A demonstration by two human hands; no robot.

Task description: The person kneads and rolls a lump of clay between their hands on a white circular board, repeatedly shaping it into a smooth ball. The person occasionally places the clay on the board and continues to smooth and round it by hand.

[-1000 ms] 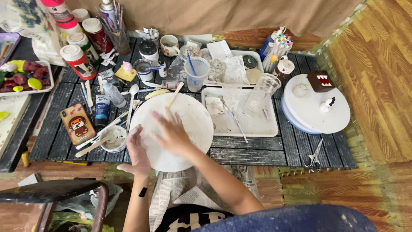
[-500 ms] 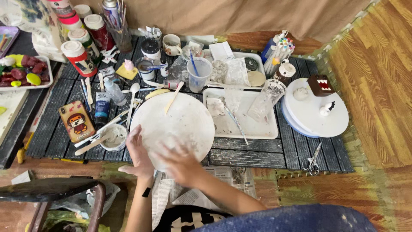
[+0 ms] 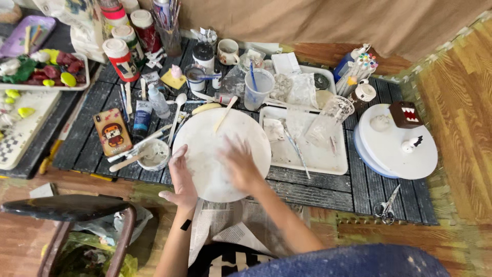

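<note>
The left hand (image 3: 180,174) rests flat with open fingers on the left edge of the round white board (image 3: 215,131), which lies on the dark slatted mat (image 3: 318,190). The right hand (image 3: 240,165), blurred, lies open on the board's surface and holds nothing. A small bowl (image 3: 154,154) stands just beside the board.

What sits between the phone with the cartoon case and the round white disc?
In the head view, a small white bowl holding a wooden stick sits between the cartoon-case phone and the round white disc.
</note>
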